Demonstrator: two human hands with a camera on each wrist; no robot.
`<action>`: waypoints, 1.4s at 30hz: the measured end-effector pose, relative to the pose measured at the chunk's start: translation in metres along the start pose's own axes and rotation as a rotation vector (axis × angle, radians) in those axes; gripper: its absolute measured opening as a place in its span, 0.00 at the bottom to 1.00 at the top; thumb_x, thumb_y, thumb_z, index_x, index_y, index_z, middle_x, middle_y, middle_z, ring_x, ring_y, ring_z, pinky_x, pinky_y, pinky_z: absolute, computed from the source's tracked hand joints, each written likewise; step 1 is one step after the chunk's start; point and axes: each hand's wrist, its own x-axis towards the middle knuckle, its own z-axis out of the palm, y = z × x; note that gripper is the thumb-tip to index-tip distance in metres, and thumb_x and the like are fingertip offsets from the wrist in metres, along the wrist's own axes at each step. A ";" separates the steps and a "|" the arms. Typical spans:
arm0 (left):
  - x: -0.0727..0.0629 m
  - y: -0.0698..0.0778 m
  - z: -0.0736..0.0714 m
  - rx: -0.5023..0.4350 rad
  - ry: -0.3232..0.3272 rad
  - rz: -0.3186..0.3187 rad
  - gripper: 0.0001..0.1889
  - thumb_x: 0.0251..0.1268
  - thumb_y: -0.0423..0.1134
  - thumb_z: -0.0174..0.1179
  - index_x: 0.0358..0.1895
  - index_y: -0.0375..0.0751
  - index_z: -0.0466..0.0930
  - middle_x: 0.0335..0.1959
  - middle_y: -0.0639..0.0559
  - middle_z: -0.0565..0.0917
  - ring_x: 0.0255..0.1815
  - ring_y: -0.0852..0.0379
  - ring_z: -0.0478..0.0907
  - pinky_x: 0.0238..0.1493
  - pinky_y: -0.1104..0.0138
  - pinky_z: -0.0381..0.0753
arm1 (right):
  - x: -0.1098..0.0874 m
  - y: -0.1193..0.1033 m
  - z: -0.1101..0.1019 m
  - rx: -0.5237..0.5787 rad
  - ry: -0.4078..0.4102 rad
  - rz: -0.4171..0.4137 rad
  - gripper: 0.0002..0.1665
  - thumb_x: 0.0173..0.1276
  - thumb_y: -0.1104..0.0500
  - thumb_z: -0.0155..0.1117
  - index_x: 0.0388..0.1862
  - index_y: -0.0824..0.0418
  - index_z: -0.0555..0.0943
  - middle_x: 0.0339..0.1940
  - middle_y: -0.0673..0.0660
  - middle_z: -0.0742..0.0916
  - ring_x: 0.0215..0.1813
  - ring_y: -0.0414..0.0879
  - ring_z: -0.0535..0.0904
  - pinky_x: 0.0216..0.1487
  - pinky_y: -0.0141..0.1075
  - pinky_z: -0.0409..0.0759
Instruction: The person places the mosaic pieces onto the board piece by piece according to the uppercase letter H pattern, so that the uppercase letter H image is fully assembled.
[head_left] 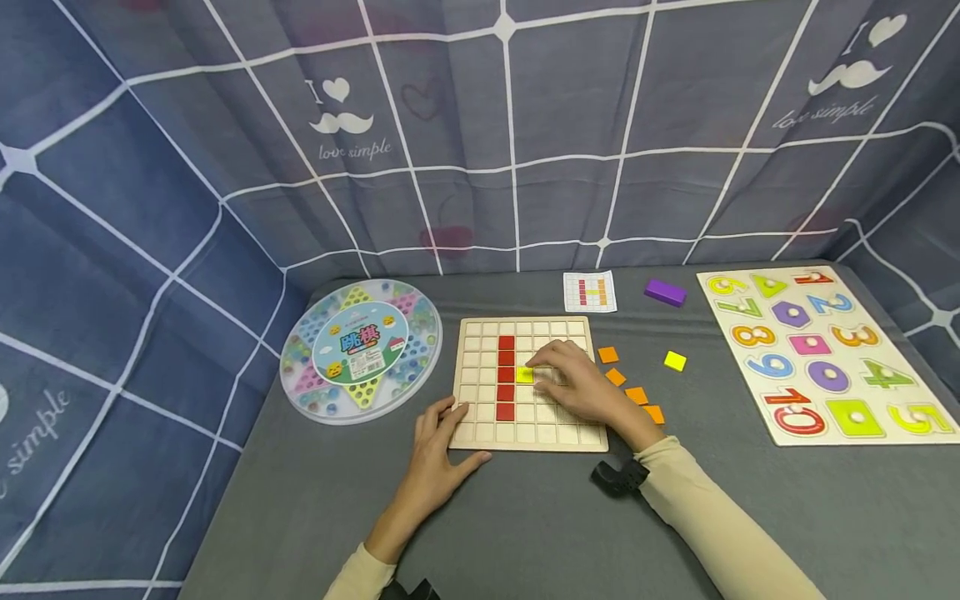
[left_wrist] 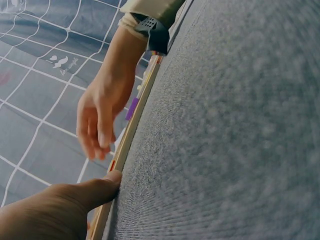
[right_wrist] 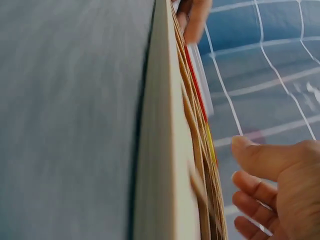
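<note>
A wooden grid board [head_left: 480, 433] lies flat with a column of several red square tiles [head_left: 506, 375] in it. Just right of that column sits a yellow tile [head_left: 524, 375]. My right hand [head_left: 581, 383] is over the board, its fingertips beside this yellow tile. In the right wrist view the thumb and fingers of the right hand [right_wrist: 280, 185] stand apart with nothing between them. At the board's lower left corner rests my left hand [head_left: 431, 467], fingers along the left edge and thumb by the front edge.
Several orange tiles [head_left: 636, 396] and another yellow tile [head_left: 675, 361] lie right of the board. Behind are a pattern card [head_left: 589, 292] and a purple block [head_left: 665, 292]. A round Chinese checkers set [head_left: 360, 350] is at left, a number puzzle board [head_left: 817, 358] at right.
</note>
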 end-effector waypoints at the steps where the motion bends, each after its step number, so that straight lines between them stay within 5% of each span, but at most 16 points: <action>1: 0.000 0.000 0.000 -0.002 0.000 0.003 0.40 0.47 0.46 0.77 0.66 0.38 0.72 0.68 0.37 0.67 0.62 0.43 0.63 0.58 0.47 0.70 | -0.004 0.003 -0.005 0.002 0.033 -0.021 0.17 0.62 0.63 0.71 0.50 0.58 0.83 0.52 0.53 0.82 0.57 0.50 0.73 0.58 0.48 0.70; 7: 0.000 0.000 0.001 -0.005 0.004 0.022 0.41 0.47 0.46 0.77 0.66 0.38 0.72 0.67 0.36 0.67 0.62 0.43 0.63 0.57 0.47 0.71 | -0.037 0.033 -0.040 -0.059 0.189 -0.021 0.19 0.58 0.69 0.72 0.49 0.61 0.83 0.50 0.58 0.83 0.52 0.52 0.72 0.53 0.45 0.67; 15: -0.001 -0.001 -0.001 -0.013 0.016 0.018 0.41 0.46 0.45 0.78 0.66 0.36 0.72 0.67 0.35 0.68 0.63 0.41 0.64 0.58 0.45 0.69 | -0.071 0.063 -0.068 -0.136 0.300 0.120 0.21 0.57 0.73 0.70 0.49 0.61 0.83 0.54 0.63 0.80 0.58 0.61 0.67 0.53 0.56 0.55; 21: -0.001 -0.002 0.000 0.001 0.010 0.020 0.41 0.46 0.46 0.78 0.66 0.36 0.72 0.67 0.35 0.68 0.63 0.40 0.64 0.58 0.46 0.70 | -0.078 0.067 -0.072 -0.143 0.285 0.222 0.22 0.59 0.76 0.65 0.51 0.61 0.82 0.57 0.64 0.79 0.59 0.65 0.64 0.51 0.60 0.50; 26: -0.001 -0.001 0.001 -0.002 0.010 0.020 0.41 0.46 0.45 0.78 0.66 0.37 0.73 0.67 0.36 0.67 0.63 0.41 0.64 0.59 0.46 0.70 | -0.079 0.068 -0.074 -0.134 0.283 0.251 0.25 0.57 0.79 0.58 0.52 0.63 0.81 0.59 0.67 0.77 0.61 0.68 0.65 0.57 0.63 0.54; 31: 0.000 0.000 0.001 -0.003 0.007 0.009 0.41 0.46 0.45 0.78 0.66 0.37 0.72 0.67 0.36 0.67 0.62 0.41 0.64 0.58 0.46 0.70 | -0.078 0.068 -0.076 -0.117 0.275 0.250 0.24 0.58 0.79 0.60 0.52 0.64 0.81 0.62 0.68 0.77 0.65 0.67 0.67 0.63 0.65 0.59; 42: 0.000 0.000 0.000 -0.007 0.005 0.007 0.41 0.46 0.45 0.78 0.66 0.36 0.72 0.67 0.36 0.67 0.62 0.41 0.64 0.58 0.45 0.70 | -0.082 0.069 -0.076 -0.120 0.272 0.266 0.31 0.48 0.80 0.51 0.52 0.66 0.81 0.61 0.69 0.75 0.62 0.67 0.63 0.54 0.55 0.59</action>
